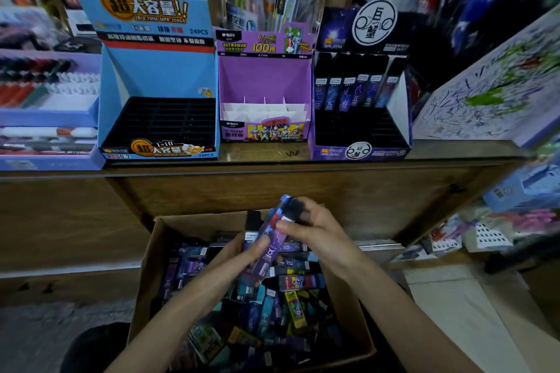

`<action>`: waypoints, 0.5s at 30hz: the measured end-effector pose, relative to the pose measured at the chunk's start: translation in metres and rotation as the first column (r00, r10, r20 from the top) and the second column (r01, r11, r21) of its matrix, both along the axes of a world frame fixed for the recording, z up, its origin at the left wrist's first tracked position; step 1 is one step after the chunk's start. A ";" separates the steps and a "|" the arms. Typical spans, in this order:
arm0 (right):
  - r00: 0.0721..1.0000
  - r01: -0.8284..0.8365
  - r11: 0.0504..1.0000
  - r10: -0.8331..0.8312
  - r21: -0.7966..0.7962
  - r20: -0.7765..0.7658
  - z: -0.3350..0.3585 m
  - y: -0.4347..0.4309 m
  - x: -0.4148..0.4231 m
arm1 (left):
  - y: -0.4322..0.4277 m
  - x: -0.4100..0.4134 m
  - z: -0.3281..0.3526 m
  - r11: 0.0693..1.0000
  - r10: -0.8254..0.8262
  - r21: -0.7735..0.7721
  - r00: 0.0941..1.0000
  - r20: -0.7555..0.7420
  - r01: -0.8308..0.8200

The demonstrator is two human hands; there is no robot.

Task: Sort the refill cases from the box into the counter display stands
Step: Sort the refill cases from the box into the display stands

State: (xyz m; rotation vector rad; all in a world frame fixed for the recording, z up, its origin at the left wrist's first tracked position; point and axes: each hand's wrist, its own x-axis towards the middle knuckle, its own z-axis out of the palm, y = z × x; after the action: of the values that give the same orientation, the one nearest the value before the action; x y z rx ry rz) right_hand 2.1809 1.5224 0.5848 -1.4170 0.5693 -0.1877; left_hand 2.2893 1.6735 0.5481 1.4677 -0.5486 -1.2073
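Early in the sort, judging by the stands.

- Blue stand (157, 76), left on the counter (288, 153): black slot grid, nothing in it.
- Purple stand (263, 79), middle: white dividers, nothing in them either.
- Dark stand (360, 142), right: one row of cases (348, 92) upright along the back, roughly six. Front slots bare.

Box (145, 266) below the counter front: heaped with loose cases (291, 306) in purple, teal, yellow and black, lying every way. Bulk of the job left.

In hand now: small bundle of purple cases (272, 239), tilted, above the far half of the box and well short of the counter. At least two in it; can't tell the exact count. Star-sign mark on the front one, same sort as on the row in the dark stand, so likely bound there. Only a guess from the print.

Gripping the bundle low with the left hand (242, 254), thumb across the front. Pinching the upper end near the black caps with the right hand (315, 230), fingers curled over. Neither hand free.

Looks like squaring up a batch before lifting it to the counter.

Left to do:
- Seat this batch in the dark stand's bare slots.
- Pull the rest from the box for the other two stands.
- Can't match colours to stands from here.

Risk: slipping a case out of a loose bundle on the way up.
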 end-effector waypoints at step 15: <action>0.984 0.165 0.985 -0.161 -0.054 0.073 0.041 -0.005 0.010 | -0.024 0.001 0.037 0.941 0.311 -0.178 0.943 0.116 -0.288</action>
State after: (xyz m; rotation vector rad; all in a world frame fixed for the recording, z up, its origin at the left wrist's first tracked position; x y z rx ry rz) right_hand 2.1905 1.5176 0.6261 -1.4163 0.6275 -0.3855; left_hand 2.2899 1.6493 0.5853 1.4471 -0.4836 -0.8056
